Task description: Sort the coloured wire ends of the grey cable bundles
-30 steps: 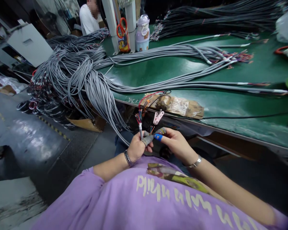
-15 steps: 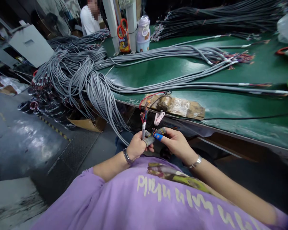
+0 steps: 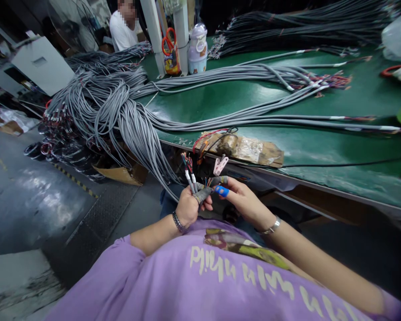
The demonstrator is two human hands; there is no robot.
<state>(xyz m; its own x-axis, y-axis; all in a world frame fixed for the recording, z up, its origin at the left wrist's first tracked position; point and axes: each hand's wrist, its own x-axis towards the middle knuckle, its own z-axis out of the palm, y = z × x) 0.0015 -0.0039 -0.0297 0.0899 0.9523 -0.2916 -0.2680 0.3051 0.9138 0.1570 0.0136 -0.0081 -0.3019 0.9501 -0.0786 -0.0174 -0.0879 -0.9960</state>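
My left hand, in grey finger cots, is closed round grey cable ends whose stripped coloured wires fan out at the top. My right hand has a blue cot on the thumb and grey cots on the fingers. It pinches the small coloured wires of another cable end held between both hands. Both hands are just below the front edge of the green table.
A thick bundle of grey cables drapes off the table's left corner to the floor. More cable bundles lie across the table. A taped cardboard pad with a pink clip sits at the edge. A person in white sits far back.
The cable ends in my left hand have tilted to the left and sunk slightly. My right hand's fingers have shifted a little on the small wires.
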